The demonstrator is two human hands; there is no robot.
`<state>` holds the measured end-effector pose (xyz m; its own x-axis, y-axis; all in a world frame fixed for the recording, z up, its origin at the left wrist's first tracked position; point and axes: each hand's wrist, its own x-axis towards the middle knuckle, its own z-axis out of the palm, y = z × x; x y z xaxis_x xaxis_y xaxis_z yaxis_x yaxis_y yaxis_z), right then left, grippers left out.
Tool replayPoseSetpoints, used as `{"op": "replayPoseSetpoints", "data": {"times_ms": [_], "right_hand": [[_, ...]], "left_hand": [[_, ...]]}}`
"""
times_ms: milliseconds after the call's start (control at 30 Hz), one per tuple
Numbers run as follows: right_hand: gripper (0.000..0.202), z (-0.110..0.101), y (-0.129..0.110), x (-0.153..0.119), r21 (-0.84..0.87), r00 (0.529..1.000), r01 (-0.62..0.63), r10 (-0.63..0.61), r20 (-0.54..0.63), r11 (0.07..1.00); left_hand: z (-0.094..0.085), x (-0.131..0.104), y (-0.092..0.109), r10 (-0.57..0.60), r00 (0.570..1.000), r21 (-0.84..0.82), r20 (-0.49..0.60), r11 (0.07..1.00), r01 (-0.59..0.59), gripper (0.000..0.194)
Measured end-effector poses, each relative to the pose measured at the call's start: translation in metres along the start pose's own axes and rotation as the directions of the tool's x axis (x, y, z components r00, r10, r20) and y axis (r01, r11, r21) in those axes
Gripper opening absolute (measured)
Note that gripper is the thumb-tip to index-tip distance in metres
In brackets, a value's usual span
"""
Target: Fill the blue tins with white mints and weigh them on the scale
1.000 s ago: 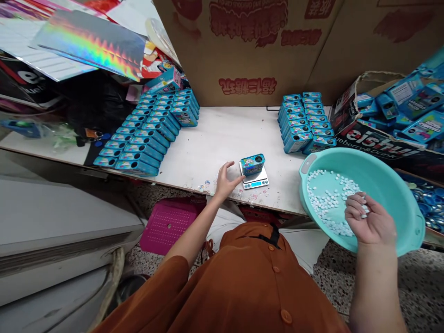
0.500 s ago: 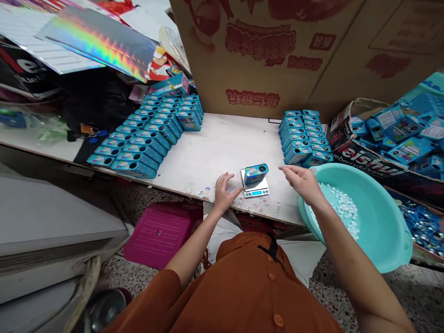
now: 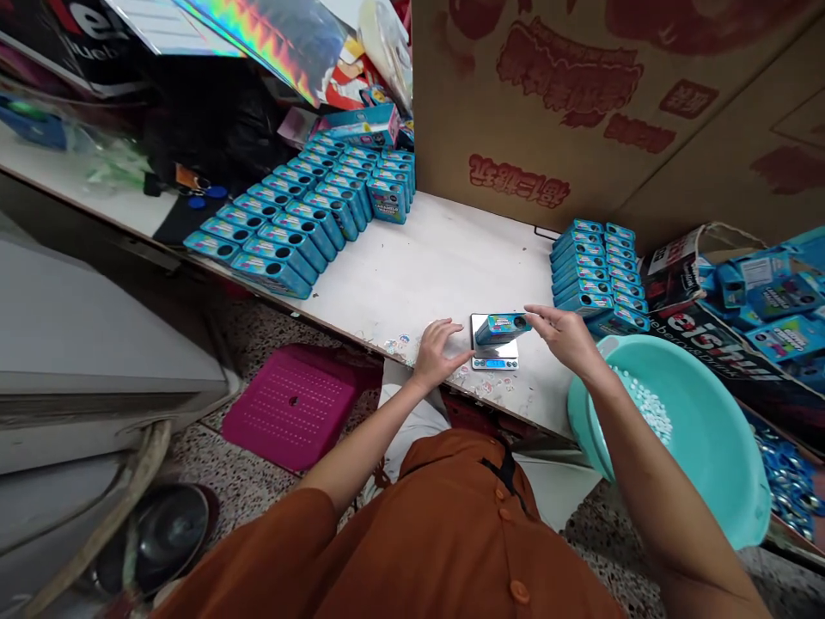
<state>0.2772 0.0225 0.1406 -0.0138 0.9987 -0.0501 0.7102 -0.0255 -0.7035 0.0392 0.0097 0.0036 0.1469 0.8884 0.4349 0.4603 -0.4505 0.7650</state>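
A small blue candy box (image 3: 501,327) with a round dark opening in its top stands on a little silver digital scale (image 3: 495,364), whose display glows blue. My left hand (image 3: 439,354) is open at the scale's left edge, thumb and fingers spread, holding nothing. On the other side, my right hand (image 3: 565,340) has its fingers stretched out at the right end of the box. The fingertips are at or very close to the box, and I cannot tell whether they touch it. No thing shows in the right hand.
Rows of similar blue boxes (image 3: 284,225) stand at the left, with more rows (image 3: 589,268) at the right. A turquoise basin (image 3: 709,447) holds small white pellets (image 3: 648,408). Behind stands a large cardboard carton (image 3: 516,112). A black carton (image 3: 709,331) holds more blue boxes.
My right hand has moved left to the box, its closed fingertips now stretched out. The left hand stays beside the scale. The view has shifted, and the scale's display looks brighter.
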Motion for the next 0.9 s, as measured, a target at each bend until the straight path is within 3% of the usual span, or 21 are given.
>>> {"op": "replayPoseSetpoints", "data": {"times_ms": [200, 333, 467, 667, 900], "right_hand": [[0.04, -0.023, -0.003, -0.014, 0.293, 0.991, -0.122, 0.134, -0.021, 0.948], [0.037, -0.047, 0.005, -0.031, 0.586, 0.959, -0.216, 0.283, -0.024, 0.781], [0.03, -0.07, 0.025, -0.048, 0.762, 0.921, -0.207, 0.385, -0.06, 0.614], [0.027, -0.079, 0.049, -0.06, 0.854, 0.877, -0.258, 0.48, 0.012, 0.451], [0.015, -0.068, 0.033, -0.048, 0.861, 0.883, -0.376, 0.413, 0.222, 0.341]], "left_hand": [[0.0, 0.0, -0.001, 0.013, 1.0, 0.003, 0.001, 1.0, -0.013, 0.046], [0.0, 0.0, -0.001, 0.014, 1.0, 0.009, 0.001, 1.0, -0.014, 0.045], [0.001, -0.001, -0.001, 0.004, 1.0, 0.01, 0.008, 1.0, -0.004, 0.044], [0.001, 0.0, 0.0, -0.003, 1.0, 0.013, 0.021, 1.0, 0.002, 0.043], [0.002, 0.001, 0.0, -0.007, 1.0, 0.014, 0.005, 1.0, 0.007, 0.042]]}}
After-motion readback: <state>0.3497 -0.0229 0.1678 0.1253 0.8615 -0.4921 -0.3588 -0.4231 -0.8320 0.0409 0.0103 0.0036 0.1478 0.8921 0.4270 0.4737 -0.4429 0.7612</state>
